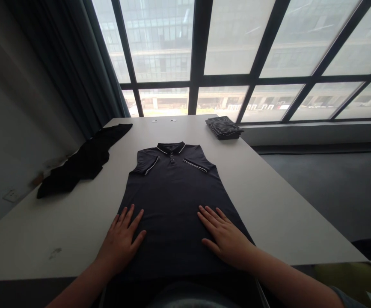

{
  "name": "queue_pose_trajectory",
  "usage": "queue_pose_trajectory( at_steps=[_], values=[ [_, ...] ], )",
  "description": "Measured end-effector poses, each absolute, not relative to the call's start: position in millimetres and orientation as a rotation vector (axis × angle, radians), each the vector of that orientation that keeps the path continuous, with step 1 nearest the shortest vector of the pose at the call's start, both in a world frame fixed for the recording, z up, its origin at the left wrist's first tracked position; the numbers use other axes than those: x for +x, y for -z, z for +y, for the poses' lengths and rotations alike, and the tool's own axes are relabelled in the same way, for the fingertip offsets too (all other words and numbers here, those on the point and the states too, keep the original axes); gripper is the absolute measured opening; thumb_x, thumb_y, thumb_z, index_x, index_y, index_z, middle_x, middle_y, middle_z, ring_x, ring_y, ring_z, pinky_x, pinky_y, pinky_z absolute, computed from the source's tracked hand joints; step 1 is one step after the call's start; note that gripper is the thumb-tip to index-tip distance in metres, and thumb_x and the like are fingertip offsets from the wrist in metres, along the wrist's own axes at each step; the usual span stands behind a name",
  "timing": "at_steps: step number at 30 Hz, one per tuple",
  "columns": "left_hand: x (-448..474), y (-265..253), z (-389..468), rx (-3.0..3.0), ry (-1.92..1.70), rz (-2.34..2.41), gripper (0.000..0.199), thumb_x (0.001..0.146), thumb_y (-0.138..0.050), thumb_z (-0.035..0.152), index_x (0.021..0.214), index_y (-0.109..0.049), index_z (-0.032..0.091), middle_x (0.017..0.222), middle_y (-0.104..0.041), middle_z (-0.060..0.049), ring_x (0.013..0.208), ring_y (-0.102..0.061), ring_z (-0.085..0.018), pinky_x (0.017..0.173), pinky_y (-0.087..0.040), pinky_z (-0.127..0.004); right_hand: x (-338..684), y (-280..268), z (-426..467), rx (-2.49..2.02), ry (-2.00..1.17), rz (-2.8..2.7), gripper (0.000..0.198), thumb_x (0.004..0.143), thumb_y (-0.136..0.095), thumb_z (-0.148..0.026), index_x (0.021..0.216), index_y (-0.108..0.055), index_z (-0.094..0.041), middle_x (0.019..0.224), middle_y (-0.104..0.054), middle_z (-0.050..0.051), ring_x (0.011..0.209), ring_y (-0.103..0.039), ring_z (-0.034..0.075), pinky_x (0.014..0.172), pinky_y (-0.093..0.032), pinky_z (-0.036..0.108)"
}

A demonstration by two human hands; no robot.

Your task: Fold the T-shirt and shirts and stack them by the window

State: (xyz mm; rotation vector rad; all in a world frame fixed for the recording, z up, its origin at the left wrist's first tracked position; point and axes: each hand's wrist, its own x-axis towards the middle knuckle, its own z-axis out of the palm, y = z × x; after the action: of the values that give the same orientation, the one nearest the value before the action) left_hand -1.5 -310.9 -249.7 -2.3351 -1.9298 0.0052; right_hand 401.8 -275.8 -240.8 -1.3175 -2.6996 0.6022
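A dark polo shirt [172, 192] lies flat and front side up on the white table [278, 214], its collar pointing away from me. White trim edges the collar and both short sleeves, which are turned in across the chest. On the lower left side of the shirt, my left hand [121, 239] rests flat with its fingers spread. My right hand [224, 235] lies on the lower right side, palm down, fingers stretched out. Neither hand grips the cloth. The hem hangs toward the table's near edge and is hard to make out in the dark.
A crumpled black garment [82, 162] lies along the table's left edge by the wall. Folded striped cloth [224, 127] sits in a stack at the far right corner. Behind the table are large windows [166, 42] and a dark curtain [72, 55].
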Motion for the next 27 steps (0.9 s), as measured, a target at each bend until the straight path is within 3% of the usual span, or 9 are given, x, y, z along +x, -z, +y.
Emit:
queue_pose_trajectory(
  at_steps=[7,11,16,27],
  values=[
    [10,245,-307,-2.327,-0.042,-2.006,0.068,0.104,-0.044,0.061,0.163,-0.045,0.028,0.172,-0.031,-0.011,0.158,-0.033,-0.037,0.126,-0.032,-0.058,404,243,-281,-1.451,-0.565,-2.659,0.075,0.108,-0.043,-0.059,0.171,-0.025,-0.021,0.175,-0.011,0.007,0.164,-0.012,0.031,0.134,-0.015,0.058],
    [18,244,-296,-2.313,-0.017,-1.978,0.070,0.104,-0.045,0.059,0.162,-0.047,0.020,0.172,-0.030,-0.013,0.159,-0.031,-0.037,0.127,-0.031,-0.057,389,229,-288,-1.403,-0.626,-2.701,0.076,0.108,-0.044,-0.056,0.171,-0.021,-0.021,0.175,-0.005,0.007,0.165,-0.006,0.031,0.134,-0.012,0.058],
    [9,247,-291,-2.253,-0.040,-1.999,0.073,0.104,-0.041,0.056,0.162,-0.045,0.013,0.170,-0.032,-0.018,0.158,-0.033,-0.038,0.126,-0.033,-0.058,383,221,-291,-1.391,-0.709,-2.713,0.077,0.107,-0.047,-0.054,0.171,-0.022,-0.021,0.175,-0.008,0.006,0.165,-0.009,0.030,0.135,-0.010,0.058],
    [2,247,-297,-2.186,-0.040,-2.049,0.072,0.103,-0.043,0.057,0.163,-0.045,0.018,0.171,-0.031,-0.021,0.158,-0.032,-0.039,0.125,-0.033,-0.059,394,229,-288,-1.570,-0.625,-2.606,0.077,0.107,-0.044,-0.060,0.171,-0.024,-0.023,0.175,-0.010,0.005,0.164,-0.011,0.031,0.134,-0.013,0.058]
  ],
)
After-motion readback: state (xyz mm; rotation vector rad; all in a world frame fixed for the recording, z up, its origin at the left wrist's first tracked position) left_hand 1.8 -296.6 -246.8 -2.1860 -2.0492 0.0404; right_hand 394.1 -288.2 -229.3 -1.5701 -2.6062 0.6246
